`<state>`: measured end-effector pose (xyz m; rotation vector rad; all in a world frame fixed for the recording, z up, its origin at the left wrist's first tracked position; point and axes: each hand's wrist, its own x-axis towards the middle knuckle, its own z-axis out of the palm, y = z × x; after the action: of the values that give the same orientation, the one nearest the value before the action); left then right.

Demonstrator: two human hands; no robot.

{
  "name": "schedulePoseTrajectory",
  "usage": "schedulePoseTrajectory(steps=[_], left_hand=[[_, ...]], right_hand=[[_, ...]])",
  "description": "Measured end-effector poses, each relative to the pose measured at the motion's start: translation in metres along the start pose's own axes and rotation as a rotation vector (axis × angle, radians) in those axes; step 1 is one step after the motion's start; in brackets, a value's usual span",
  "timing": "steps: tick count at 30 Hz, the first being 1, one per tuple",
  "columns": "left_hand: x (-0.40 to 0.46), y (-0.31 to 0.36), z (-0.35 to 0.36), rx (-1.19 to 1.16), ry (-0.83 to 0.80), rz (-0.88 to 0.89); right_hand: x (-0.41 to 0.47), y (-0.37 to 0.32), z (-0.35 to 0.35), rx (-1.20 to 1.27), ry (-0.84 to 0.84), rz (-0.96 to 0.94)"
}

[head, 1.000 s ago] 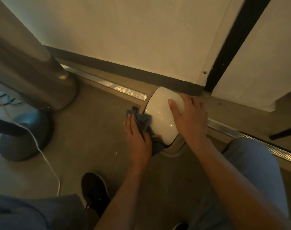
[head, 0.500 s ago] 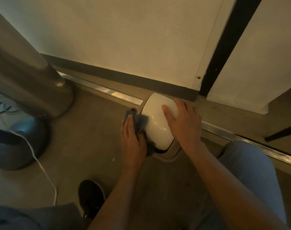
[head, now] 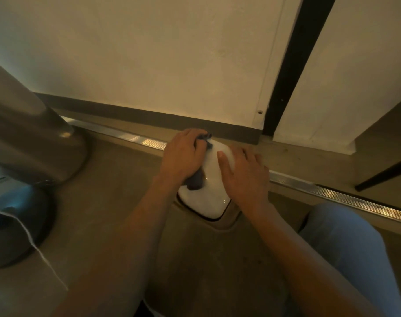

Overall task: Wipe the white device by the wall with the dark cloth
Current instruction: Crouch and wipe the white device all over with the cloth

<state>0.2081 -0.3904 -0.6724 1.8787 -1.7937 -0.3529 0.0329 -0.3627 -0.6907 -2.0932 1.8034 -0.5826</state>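
Left hand (head: 183,156), fingers curled, grips the cloth (head: 196,179) against the device (head: 206,195); right hand (head: 243,175) rests beside it, fingers spread flat.

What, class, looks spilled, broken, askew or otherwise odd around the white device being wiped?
Nothing stands out. The white device sits on the floor by the wall, with no visible spill or crack. The left hand presses the dark cloth on it; the right hand rests flat on its side.
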Motion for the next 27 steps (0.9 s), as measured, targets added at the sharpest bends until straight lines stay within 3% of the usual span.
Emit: schedulePoseTrajectory(steps=[3, 6, 11, 16, 19, 23, 27], left_hand=[[0.022, 0.015, 0.004, 0.071, -0.096, 0.114], [0.014, 0.026, 0.011, 0.04, -0.083, 0.178], [-0.033, 0.002, 0.008, -0.032, 0.087, 0.153], [-0.04, -0.016, 0.004, -0.208, 0.066, -0.039], [0.005, -0.01, -0.002, -0.194, -0.061, -0.117], [0.046, 0.009, 0.002, 0.012, -0.312, -0.104], [0.006, -0.004, 0.002, -0.115, -0.079, 0.054]], right_hand=[[-0.004, -0.004, 0.001, -0.036, 0.022, 0.018], [-0.003, -0.006, 0.003, -0.02, 0.033, 0.035], [-0.003, -0.005, 0.004, 0.003, 0.032, 0.044], [-0.003, -0.005, 0.0, 0.063, 0.057, 0.024], [-0.002, -0.007, 0.001, 0.037, 0.058, 0.04], [-0.001, -0.006, 0.007, -0.009, 0.045, 0.05], [-0.003, -0.011, 0.007, -0.006, 0.073, 0.094]])
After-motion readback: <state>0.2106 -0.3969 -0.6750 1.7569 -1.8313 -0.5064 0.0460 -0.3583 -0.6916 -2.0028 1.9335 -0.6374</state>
